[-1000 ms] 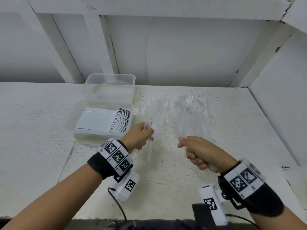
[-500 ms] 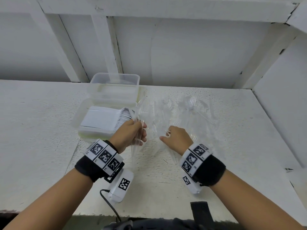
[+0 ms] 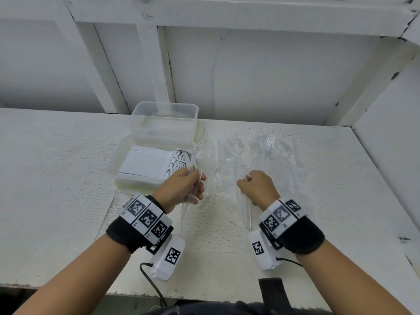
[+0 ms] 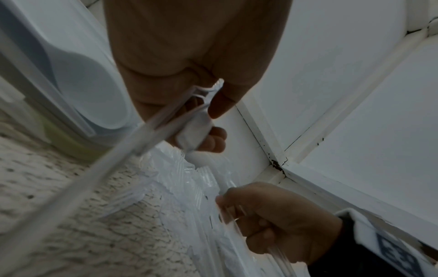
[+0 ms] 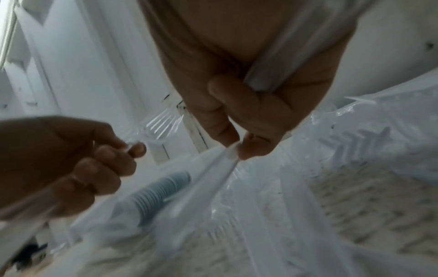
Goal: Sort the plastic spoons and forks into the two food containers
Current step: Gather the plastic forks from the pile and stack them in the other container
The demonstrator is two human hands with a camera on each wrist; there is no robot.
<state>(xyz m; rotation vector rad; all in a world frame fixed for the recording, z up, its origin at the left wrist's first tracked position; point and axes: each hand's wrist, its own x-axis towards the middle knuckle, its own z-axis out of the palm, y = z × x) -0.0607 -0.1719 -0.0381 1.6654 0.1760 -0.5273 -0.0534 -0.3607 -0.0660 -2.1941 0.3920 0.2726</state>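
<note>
While both hands work over the bench (image 3: 56,178), the near container (image 3: 120,169) sits towards the back left, already packed with a neat row of white spoons (image 3: 177,164) lying side by side. Just behind it, touching the back wall, the far container (image 3: 163,114) stands clear-walled; what it holds I cannot tell. To the right of both, a loose heap of clear forks (image 3: 268,144) spreads across crinkled clear plastic wrap (image 3: 229,167) in the middle of the bench, tines pointing to the back edge.

Left hand (image 3: 181,189) now: fingers curled round a bundle of clear utensils (image 3: 193,169), heads rising past the near container's right rim, handles poking down below the palm towards the front edge. From the left wrist view that bundle (image 4: 142,135) runs diagonally through the grip, thumb clamped on top.

Right hand (image 3: 256,189), just beside the heap: thumb and forefinger pinch the tip of a clear handle (image 3: 248,212), the other fingers curled tight, and more clear handles trail under the wrist. The right wrist view shows that pinch (image 5: 227,151) plainly, the pinched piece slanting down over the wrap.

Both wrists wear black bands (image 3: 127,235) with square black-and-white coded tags; small print on them is too tiny to read.
</note>
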